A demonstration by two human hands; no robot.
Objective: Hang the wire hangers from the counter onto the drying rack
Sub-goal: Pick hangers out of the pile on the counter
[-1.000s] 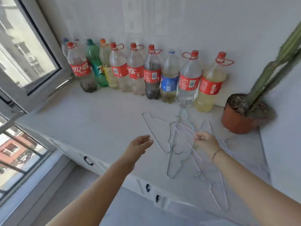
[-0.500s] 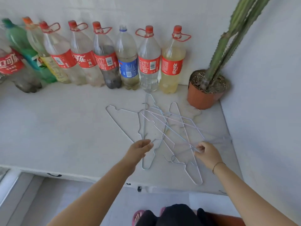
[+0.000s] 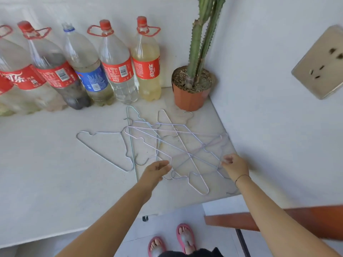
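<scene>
Several thin wire hangers (image 3: 176, 145) lie tangled in a pile on the white counter (image 3: 46, 164), near its right corner. One more wire hanger (image 3: 105, 149) lies flat just left of the pile. My left hand (image 3: 156, 170) reaches over the pile's near edge with its fingers stretched out, at or just above the wires. My right hand (image 3: 233, 164) is at the pile's right edge, its fingertips pinching a hanger wire. No drying rack is in view.
A row of large plastic bottles (image 3: 118, 71) stands along the back wall. A potted cactus (image 3: 193, 93) sits in the corner just behind the hangers. The right wall carries a socket plate (image 3: 319, 62). A wooden board (image 3: 297, 219) juts out below the counter's right end.
The view has swung right and down toward the corner. My left hand has come onto the near edge of the pile. My right hand has shifted to the pile's right edge.
</scene>
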